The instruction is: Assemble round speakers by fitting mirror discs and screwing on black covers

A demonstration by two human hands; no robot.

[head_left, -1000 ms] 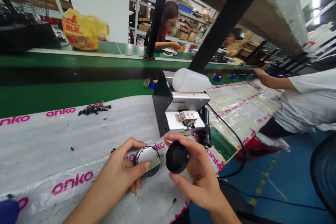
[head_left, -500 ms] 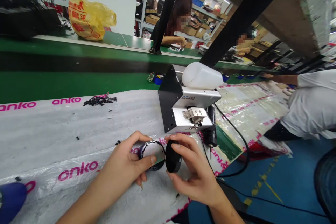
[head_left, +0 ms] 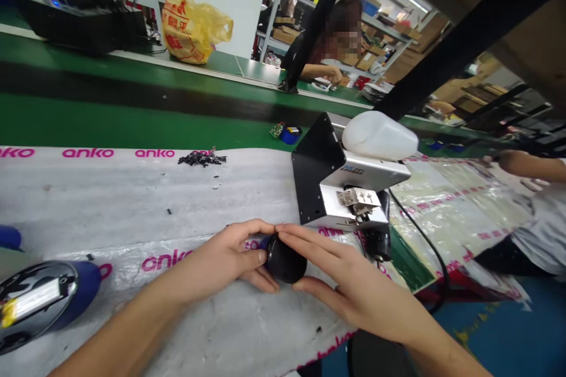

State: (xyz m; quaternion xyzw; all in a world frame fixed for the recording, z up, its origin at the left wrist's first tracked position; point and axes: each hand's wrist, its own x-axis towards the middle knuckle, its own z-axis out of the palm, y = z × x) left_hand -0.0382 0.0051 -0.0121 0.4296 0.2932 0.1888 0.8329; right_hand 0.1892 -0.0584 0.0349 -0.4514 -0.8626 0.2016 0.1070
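Both my hands meet on one round black part [head_left: 284, 260] low over the white foam sheet [head_left: 132, 200]. My left hand [head_left: 230, 259] grips its left side with thumb and fingers curled round it. My right hand [head_left: 349, 285] presses on its right side, fingers stretched along the top and thumb under it. The mirrored disc seen before is hidden inside the two pressed halves. Just behind my fingertips stands a small metal and black machine [head_left: 342, 188] with a white plastic bottle [head_left: 379, 135] on top.
A blue-rimmed shiny object [head_left: 39, 300] lies at the lower left. A heap of small black bits [head_left: 201, 158] sits at the sheet's far edge, by the green conveyor [head_left: 110, 123]. A yellow bag [head_left: 192, 26] lies beyond. Another person's arm [head_left: 526, 165] reaches in at right; a cable [head_left: 424, 241] trails off the machine.
My right hand brought the black cap against the mirrored disc in my left hand, and the two now sit pressed together. The view has swung left.
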